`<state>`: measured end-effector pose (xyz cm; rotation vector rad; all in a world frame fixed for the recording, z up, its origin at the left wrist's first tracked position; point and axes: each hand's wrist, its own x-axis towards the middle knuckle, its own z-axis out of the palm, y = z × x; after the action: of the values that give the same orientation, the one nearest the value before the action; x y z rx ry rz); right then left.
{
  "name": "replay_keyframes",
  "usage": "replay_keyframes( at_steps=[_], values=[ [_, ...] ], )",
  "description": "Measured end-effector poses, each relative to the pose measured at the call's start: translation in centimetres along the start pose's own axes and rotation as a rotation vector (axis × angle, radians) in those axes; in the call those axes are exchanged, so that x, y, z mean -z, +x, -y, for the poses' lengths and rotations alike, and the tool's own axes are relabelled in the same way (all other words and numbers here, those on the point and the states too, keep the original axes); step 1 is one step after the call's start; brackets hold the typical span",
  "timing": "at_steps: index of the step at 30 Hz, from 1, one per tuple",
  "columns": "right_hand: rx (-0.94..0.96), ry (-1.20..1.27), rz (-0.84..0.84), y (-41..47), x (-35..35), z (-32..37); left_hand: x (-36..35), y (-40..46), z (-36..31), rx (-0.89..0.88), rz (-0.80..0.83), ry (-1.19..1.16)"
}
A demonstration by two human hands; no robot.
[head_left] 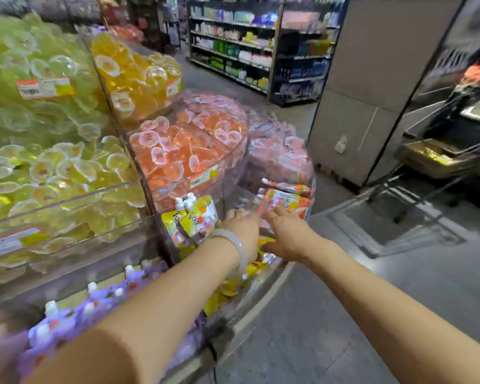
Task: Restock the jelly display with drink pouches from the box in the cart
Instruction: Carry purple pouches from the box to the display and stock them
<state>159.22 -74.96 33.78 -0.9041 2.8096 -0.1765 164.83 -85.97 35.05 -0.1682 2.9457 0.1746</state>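
So both of my arms are stretched into the lower tier of the jelly display [161, 189], down at the clear bin where the drink pouches go. My left hand [240, 224], with a pale bangle [237, 245] on its wrist, lies over the bin's edge with its fingers extended forward; I cannot tell whether they grasp anything, since the tips blur into the plastic. My right hand [286, 231] reaches just beside it, fingers pointing at an orange-and-white drink pouch [286, 200] lying tilted in the bin; it touches or nearly touches that pouch, and I cannot say it is gripping it.

As for progress, I judge the restocking to be partly done. Yellow pouches [194, 217] already stand upright with white caps in the neighbouring compartment, purple pouches [94, 303] fill the tier beneath, and more yellow ones lie under my wrists. The orange pouch's compartment looks only thinly filled, so more should go there.

Off to the right, well apart from the display, the cart [441, 151] stands with a box [427, 159] in its basket; how many pouches it still holds is too blurred to tell.
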Motion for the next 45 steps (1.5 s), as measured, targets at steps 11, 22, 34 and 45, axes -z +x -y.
replay_keyframes(
  at_steps=[11,22,34,45],
  values=[
    [-0.493,0.069,0.056,-6.8,1.2,-23.9,-1.7,12.0,-20.4,-0.328,0.127,0.133],
    [-0.759,0.162,0.084,-4.0,2.8,-43.7,-2.9,28.7,-36.2,-0.549,0.201,0.240],
    [-0.833,0.242,0.057,9.4,9.3,-66.3,2.2,53.6,-51.2,-0.638,0.230,0.259],
    [-0.800,0.221,0.058,22.6,14.6,-93.6,3.6,77.6,-67.2,-0.577,0.259,0.250]
  ],
)
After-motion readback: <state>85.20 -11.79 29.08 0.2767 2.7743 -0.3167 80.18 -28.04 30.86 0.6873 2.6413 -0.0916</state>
